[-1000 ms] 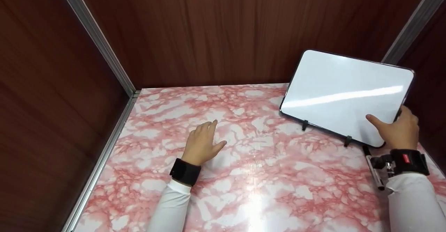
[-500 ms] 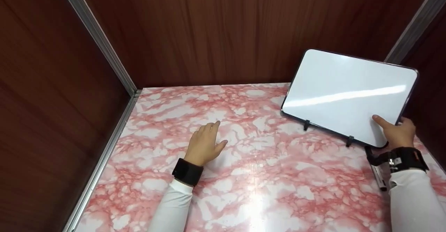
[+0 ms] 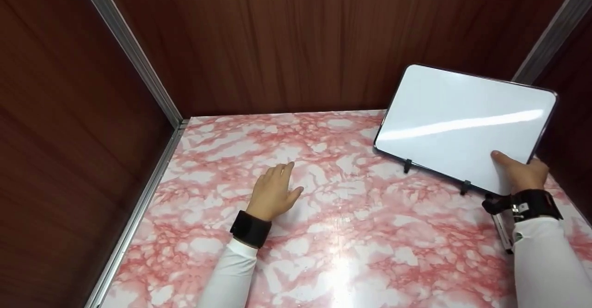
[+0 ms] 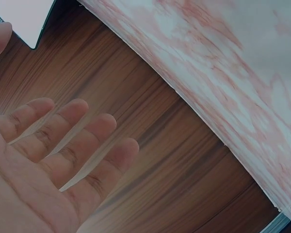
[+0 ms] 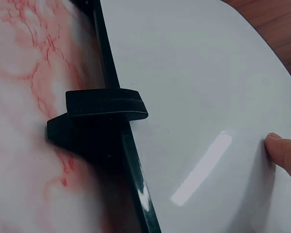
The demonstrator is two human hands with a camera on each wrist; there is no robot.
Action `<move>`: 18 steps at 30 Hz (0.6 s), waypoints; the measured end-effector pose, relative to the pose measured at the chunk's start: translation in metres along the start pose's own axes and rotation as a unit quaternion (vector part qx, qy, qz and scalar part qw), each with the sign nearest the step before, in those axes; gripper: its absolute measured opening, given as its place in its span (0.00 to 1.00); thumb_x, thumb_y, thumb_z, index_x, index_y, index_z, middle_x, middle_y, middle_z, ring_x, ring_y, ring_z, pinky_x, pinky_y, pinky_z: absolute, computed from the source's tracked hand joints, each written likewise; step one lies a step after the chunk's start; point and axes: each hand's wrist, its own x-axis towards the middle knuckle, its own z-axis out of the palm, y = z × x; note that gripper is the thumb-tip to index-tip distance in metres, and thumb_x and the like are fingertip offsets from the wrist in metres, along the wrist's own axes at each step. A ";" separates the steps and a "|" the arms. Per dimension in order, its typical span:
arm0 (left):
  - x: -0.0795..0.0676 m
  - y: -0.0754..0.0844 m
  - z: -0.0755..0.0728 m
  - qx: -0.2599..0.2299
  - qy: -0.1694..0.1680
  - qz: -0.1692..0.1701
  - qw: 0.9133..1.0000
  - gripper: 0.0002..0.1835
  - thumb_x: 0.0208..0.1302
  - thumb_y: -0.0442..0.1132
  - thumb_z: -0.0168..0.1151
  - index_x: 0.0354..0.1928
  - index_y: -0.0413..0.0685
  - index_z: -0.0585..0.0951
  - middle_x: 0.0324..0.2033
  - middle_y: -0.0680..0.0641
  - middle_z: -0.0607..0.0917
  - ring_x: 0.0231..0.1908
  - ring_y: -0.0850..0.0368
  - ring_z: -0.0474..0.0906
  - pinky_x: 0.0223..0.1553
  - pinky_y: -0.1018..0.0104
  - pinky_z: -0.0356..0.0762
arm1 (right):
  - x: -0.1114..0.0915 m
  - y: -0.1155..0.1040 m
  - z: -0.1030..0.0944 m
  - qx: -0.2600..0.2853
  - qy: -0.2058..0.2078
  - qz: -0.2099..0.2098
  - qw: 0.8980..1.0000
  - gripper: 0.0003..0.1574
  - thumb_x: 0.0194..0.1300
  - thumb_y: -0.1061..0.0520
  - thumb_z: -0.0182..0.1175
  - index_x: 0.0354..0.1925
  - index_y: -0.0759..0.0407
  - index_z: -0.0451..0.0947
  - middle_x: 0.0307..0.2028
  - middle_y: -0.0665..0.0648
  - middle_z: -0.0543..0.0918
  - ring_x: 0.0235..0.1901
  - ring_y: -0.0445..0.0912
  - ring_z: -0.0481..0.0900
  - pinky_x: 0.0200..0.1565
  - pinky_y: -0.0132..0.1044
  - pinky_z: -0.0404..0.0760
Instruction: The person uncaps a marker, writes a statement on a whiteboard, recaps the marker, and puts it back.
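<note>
The whiteboard [image 3: 453, 113] tilts back, right edge grasped by the fingers of the right hand [image 3: 527, 173], thumb on its face; I'd grip evenly lest the black clips [image 3: 465, 187] left of them twist. Well apart, the left hand [image 3: 272, 193] holds nothing.

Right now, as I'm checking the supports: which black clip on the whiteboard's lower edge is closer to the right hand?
The right clip in the head view; the left clip sits farther from the right hand along the whiteboard.
</note>
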 end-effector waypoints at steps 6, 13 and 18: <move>0.000 0.000 0.002 -0.005 0.008 0.001 1.000 0.38 0.75 0.55 0.67 0.76 0.39 0.72 0.64 0.37 0.83 0.62 0.37 0.82 0.59 0.41 0.84 | -0.002 0.005 0.005 -0.048 0.000 0.016 0.999 0.85 0.62 0.34 0.77 0.89 0.44 0.24 0.89 0.48 0.30 0.86 0.42 0.33 0.85 0.37 0.40; 0.000 -0.003 0.003 -0.008 0.012 -0.001 1.000 0.37 0.75 0.55 0.67 0.75 0.38 0.73 0.64 0.36 0.83 0.62 0.37 0.82 0.59 0.40 0.84 | -0.004 0.009 0.023 -0.086 -0.002 0.021 0.996 0.84 0.61 0.29 0.75 0.89 0.54 0.32 0.89 0.55 0.37 0.85 0.48 0.42 0.85 0.39 0.48; 0.001 -0.004 0.004 -0.018 0.016 -0.008 1.000 0.37 0.75 0.54 0.67 0.75 0.37 0.73 0.64 0.36 0.83 0.62 0.36 0.82 0.60 0.40 0.84 | -0.009 0.011 0.038 -0.116 -0.020 0.001 0.993 0.82 0.65 0.29 0.71 0.88 0.59 0.27 0.89 0.59 0.32 0.87 0.52 0.35 0.86 0.43 0.45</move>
